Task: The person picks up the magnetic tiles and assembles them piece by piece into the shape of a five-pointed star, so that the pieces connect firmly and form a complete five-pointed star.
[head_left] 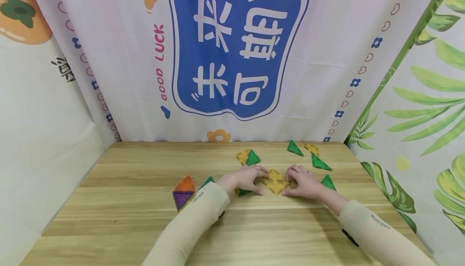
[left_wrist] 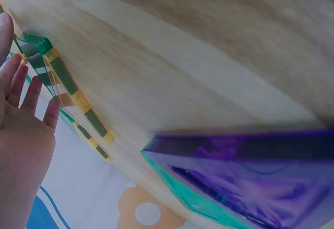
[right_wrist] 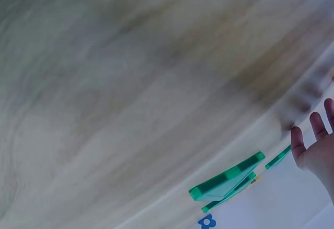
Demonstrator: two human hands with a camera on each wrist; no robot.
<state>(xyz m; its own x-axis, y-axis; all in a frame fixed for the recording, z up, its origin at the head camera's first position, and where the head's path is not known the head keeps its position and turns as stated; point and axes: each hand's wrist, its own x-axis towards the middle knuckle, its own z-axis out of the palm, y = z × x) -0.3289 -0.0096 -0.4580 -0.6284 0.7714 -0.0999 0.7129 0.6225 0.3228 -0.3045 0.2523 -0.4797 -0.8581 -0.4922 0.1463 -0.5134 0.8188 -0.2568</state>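
Note:
Two yellow triangular magnetic tiles (head_left: 276, 182) lie edge to edge as a diamond on the wooden table. My left hand (head_left: 248, 178) holds the diamond's left corner between thumb and fingers. At its right corner, my right hand (head_left: 303, 182) grips in the same way, thumb toward me. A green tile (head_left: 244, 193) lies under the left hand, partly hidden by it. In the left wrist view the left hand (left_wrist: 26, 119) shows fingers spread beside a yellow-edged tile (left_wrist: 78, 96). The right wrist view shows only part of the right hand (right_wrist: 315, 148); its tiles are out of sight there.
Left of the left forearm are an orange tile (head_left: 185, 184), a purple tile (head_left: 183, 198) and a teal tile (head_left: 207, 181). Behind the hands lie a yellow tile (head_left: 242, 157) and a green tile (head_left: 253, 158). More green tiles (head_left: 321, 162) lie at right. A printed curtain (head_left: 145, 76) hangs behind.

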